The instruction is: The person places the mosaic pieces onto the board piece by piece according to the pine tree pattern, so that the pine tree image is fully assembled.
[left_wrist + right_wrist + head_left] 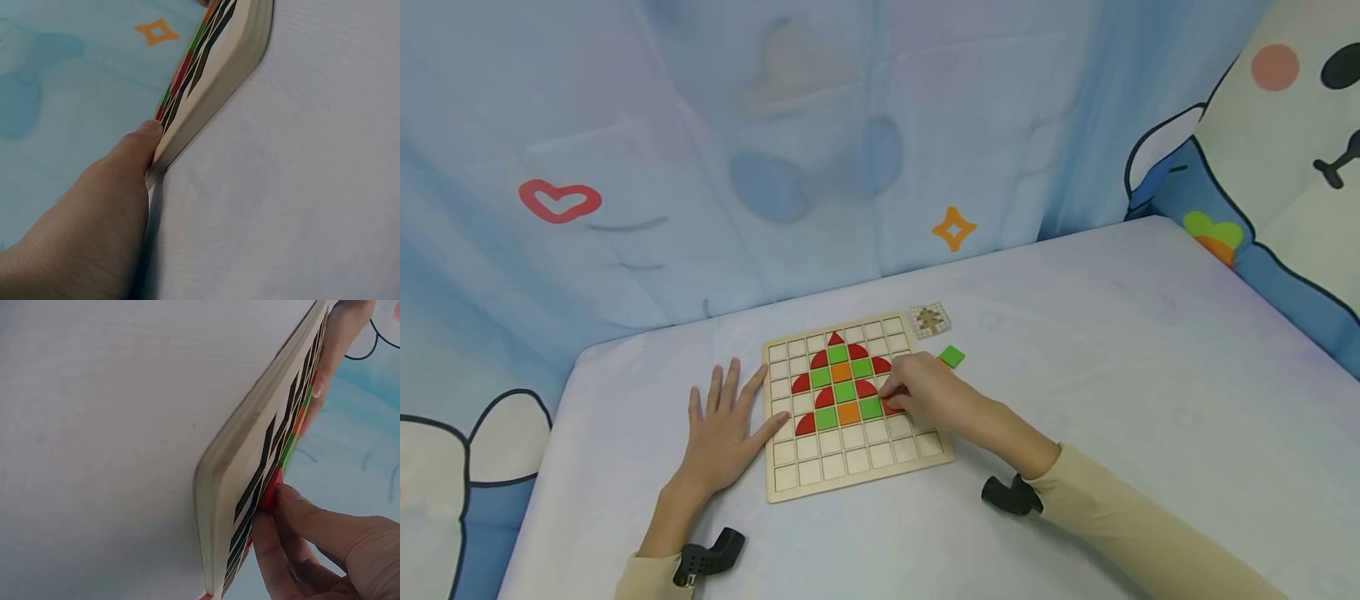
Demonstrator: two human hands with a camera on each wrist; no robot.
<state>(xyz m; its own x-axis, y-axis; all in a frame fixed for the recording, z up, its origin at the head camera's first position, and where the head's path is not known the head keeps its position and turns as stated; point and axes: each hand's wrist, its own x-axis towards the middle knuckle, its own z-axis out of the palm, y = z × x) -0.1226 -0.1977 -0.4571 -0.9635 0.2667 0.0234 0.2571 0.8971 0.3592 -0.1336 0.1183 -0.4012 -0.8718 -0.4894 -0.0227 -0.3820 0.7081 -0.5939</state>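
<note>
A wooden grid board [832,466] lies on the table, its middle cells filled with red quarter-circle, green square and orange square tiles, plus a red triangle [835,338] at the top. My right hand [936,392] pinches a red tile [270,492] between thumb and fingers at the right end of the lowest tiled row. In the right wrist view the tile sits tilted against the board's surface. My left hand [722,437] lies spread at the board's left side, its thumb [140,147] resting on the edge.
A small printed pattern card [930,320] lies by the board's upper right corner. A loose green tile [952,357] is right of the board, partly behind my right hand. A blue curtain [820,167] hangs behind the white-covered table [1120,358].
</note>
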